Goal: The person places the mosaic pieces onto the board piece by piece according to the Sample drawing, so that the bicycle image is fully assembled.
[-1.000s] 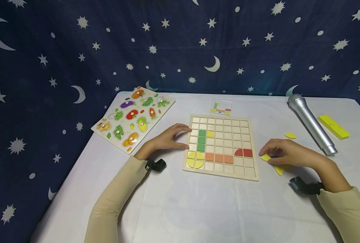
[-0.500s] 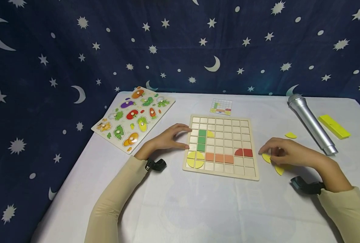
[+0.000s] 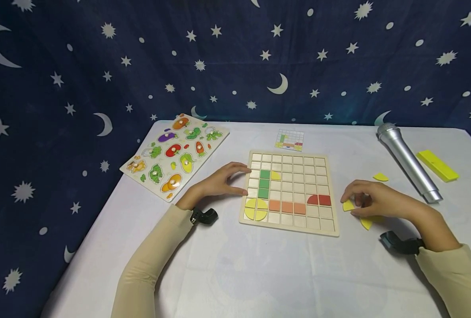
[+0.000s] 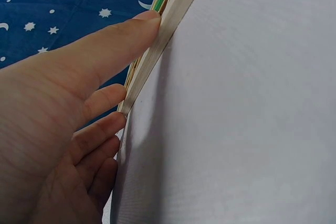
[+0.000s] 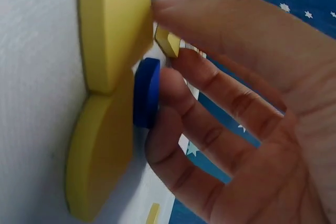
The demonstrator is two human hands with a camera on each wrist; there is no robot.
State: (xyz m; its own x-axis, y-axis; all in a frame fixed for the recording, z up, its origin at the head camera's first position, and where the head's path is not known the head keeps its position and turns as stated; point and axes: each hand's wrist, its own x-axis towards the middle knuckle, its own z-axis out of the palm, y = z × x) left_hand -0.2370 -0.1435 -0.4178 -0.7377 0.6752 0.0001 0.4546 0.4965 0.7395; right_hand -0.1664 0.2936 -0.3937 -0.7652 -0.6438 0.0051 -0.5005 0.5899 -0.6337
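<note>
In the head view my left hand [image 3: 225, 180] steadies the left edge of a wooden grid board [image 3: 299, 176], thumb and fingertips touching the rim. Its fingers are fairly straight in the left wrist view. My right hand [image 3: 378, 199], beside the board's right edge, pinches a yellow quarter-circle tile [image 3: 347, 206] between thumb and index finger, low over the table. Under that hand lies another yellow tile [image 3: 365, 223]. A blue tile [image 5: 147, 93] is near the curled fingers in the right wrist view. Green, orange, red and yellow tiles sit on the board.
Behind the board lies a small pattern card [image 3: 289, 140]. A vegetable puzzle board [image 3: 174, 157] rests at left. At right are a loose yellow tile [image 3: 380, 177], a silver microphone [image 3: 409, 162] and a yellow block [image 3: 437, 166]. A starry cloth [image 3: 235, 62] hangs behind.
The right index fingertip has drawn in against the yellow quarter-circle tile, which has shifted slightly. The left hand and the board stay in place.
</note>
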